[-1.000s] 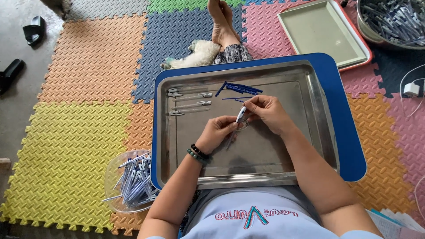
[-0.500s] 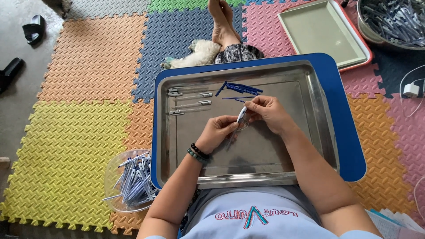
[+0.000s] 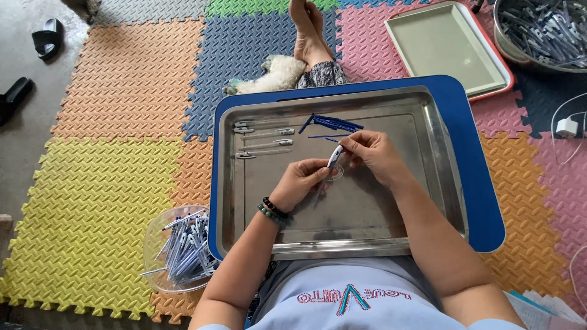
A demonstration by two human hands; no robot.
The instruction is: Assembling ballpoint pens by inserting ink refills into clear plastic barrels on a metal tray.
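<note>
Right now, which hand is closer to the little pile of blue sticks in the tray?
Right. The right hand sits just below the blue sticks, nearly touching them. The left hand is lower and farther left in the metal tray.

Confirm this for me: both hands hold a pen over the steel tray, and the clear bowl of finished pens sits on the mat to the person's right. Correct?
Not quite. In the head view the clear bowl of pens sits to the person's left, beside the steel tray. Left hand and right hand do hold a pen over it.
</note>
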